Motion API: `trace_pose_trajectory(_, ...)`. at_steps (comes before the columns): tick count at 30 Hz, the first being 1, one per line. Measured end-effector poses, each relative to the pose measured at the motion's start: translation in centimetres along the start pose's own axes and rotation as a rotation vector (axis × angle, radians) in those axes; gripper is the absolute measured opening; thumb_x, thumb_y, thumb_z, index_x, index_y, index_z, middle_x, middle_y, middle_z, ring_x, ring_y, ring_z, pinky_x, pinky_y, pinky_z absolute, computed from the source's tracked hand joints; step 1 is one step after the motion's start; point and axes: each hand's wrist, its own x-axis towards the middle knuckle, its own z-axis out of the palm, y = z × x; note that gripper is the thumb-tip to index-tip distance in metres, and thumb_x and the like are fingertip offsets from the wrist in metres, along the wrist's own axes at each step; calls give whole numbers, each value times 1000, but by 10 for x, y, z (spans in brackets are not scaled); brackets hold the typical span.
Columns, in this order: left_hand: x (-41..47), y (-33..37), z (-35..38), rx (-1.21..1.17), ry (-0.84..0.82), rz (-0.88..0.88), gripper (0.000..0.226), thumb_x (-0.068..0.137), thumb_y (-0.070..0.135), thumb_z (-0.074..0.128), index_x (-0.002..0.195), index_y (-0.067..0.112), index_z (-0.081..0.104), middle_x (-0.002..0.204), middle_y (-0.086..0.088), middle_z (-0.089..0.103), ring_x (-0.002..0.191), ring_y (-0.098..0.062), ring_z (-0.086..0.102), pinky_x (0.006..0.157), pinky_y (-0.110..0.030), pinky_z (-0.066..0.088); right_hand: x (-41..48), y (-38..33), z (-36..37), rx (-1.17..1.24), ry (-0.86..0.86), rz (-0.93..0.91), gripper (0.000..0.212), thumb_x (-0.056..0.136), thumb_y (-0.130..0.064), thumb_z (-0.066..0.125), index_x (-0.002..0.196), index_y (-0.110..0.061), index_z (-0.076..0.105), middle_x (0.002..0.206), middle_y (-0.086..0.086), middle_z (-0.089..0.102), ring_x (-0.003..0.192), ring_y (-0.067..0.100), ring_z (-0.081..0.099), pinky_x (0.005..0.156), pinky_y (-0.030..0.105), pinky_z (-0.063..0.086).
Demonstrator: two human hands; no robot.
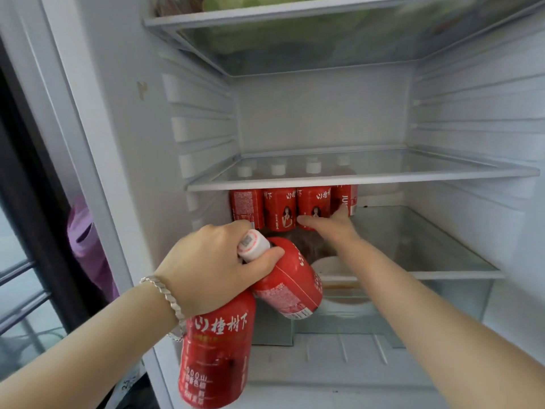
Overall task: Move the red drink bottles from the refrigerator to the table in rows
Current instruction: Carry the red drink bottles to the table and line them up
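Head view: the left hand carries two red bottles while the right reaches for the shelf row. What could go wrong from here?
1. The left hand grips two red plastic bottles with white caps near their necks; the tilted one could slip out.
2. The outstretched right hand reaches the tight row of upright red bottles under the clear glass shelf; pulling one might topple neighbours.

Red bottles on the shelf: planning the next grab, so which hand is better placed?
Right: the right hand is open at the shelf row, while the left hand is full, gripping two bottles.
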Motion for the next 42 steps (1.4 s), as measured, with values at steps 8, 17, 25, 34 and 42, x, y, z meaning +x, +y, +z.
trace_pose_trajectory(8, 6, -3, -7, 79, -113, -6, 49, 70, 75, 34, 81, 31, 51, 79, 14, 61, 70, -5, 59, 67, -21, 51, 41, -5, 7, -258, 121, -26, 85, 68, -23, 83, 137, -7, 36, 136, 11, 51, 126, 27, 49, 104, 37, 39)
trace_pose_trajectory(17, 5, -3, -9, 115, -86, 41, 43, 70, 75, 32, 69, 32, 39, 70, 16, 54, 62, -3, 55, 54, -13, 41, -55, 1, -14, -363, 149, -250, 94, 56, -28, 87, 134, -27, 34, 122, 1, 53, 105, 19, 56, 86, 32, 47)
trace_pose_trajectory(25, 10, -9, 0, 83, -124, 22, 47, 71, 76, 33, 81, 33, 50, 81, 15, 61, 69, -4, 59, 62, -16, 48, -94, -8, -33, -404, 69, -257, 104, 53, -39, 86, 138, -38, 26, 126, -8, 49, 111, 16, 55, 95, 38, 48)
trace_pose_trajectory(34, 11, -9, 5, 135, -149, 44, 48, 75, 74, 34, 91, 33, 53, 90, 14, 64, 76, -5, 60, 71, -19, 50, -85, -38, -23, -570, 318, -529, 23, 83, -43, 61, 88, -20, 59, 84, -11, 48, 89, 15, 56, 75, 26, 48)
trace_pose_trajectory(42, 15, -7, 1, 193, -138, 110, 47, 78, 74, 34, 88, 31, 50, 78, 14, 54, 68, -4, 53, 57, -14, 38, -104, -68, -30, -1038, 221, -626, 26, 82, -50, 57, 75, -27, 47, 64, -12, 47, 64, 12, 49, 49, 20, 31)
